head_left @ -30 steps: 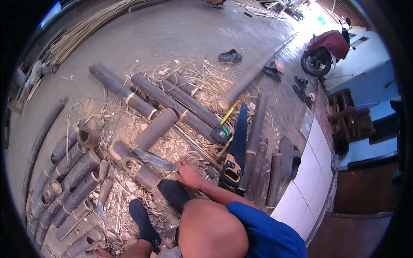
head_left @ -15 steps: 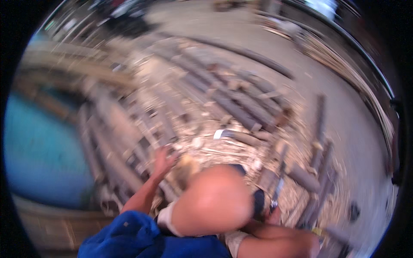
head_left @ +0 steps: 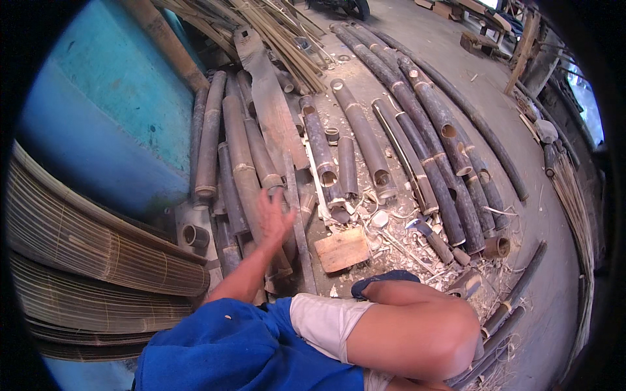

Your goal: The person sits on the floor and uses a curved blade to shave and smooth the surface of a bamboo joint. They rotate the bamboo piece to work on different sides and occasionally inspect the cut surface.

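My left hand (head_left: 275, 218) reaches out over a row of bamboo poles, fingers spread, holding nothing. Just beneath its fingertips is the end of a thick bamboo pole (head_left: 261, 155); whether they touch, I cannot tell. To the hand's right runs a long narrow strip (head_left: 297, 228), and beyond that a square wooden block (head_left: 342, 250) lies among shavings. A knife or similar tool with a pale blade end (head_left: 417, 226) and a thick bamboo-like handle rests farther right. My right hand is out of sight.
Several dark bamboo poles with cut openings (head_left: 427, 156) cover the floor ahead. Rolled slatted bamboo blinds (head_left: 98, 234) stand at the left by a blue wall (head_left: 111, 124). A bent metal sheet (head_left: 267, 91) leans across poles. Bundled strips (head_left: 570, 202) lie far right.
My view has swung left, bringing the blue wall and blinds further in. My left hand stretches forward over the poles. My right hand, low at the right before, has left the view.
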Available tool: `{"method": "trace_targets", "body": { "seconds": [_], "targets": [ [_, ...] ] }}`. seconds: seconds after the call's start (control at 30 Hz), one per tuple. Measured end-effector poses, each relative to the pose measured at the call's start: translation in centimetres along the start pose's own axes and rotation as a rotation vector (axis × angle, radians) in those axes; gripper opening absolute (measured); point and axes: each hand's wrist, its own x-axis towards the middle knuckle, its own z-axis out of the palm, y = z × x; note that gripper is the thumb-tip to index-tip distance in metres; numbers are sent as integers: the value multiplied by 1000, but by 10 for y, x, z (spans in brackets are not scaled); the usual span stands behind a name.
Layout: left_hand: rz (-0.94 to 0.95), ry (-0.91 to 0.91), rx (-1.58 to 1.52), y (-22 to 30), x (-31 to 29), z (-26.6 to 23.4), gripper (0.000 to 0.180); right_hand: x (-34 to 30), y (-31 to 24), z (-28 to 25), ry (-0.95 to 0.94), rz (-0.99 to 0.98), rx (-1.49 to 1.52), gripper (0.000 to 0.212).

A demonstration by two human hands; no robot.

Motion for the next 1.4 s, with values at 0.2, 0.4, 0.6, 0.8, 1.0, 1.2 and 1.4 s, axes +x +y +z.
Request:
{"method": "trace_targets", "body": {
  "seconds": [0.2,0.4,0.6,0.8,1.0,1.2,1.4],
  "targets": [
    [-320,-50,322,-44,39,-10,101,1,-4,1,-2,11,-20,39],
    [-537,-163,113,-63,49,-2,122,-3,-2,6,1,19,-17,42],
    [-818,-7,-738,-58,64,-6,128,-13,5,14,15,51,-5,44],
    [-897,-57,-1286,18,75,11,85,-30,13,13,12,80,7,47],
    [-703,-512,-1536,129,26,52,80,-42,21,23,45,140,44,49],
    [-693,-752,-1520,222,-44,102,69,-45,44,26,125,226,80,52],
    [-768,-941,-1487,258,-84,144,68,-42,41,23,194,225,43,61]
  ]
}}
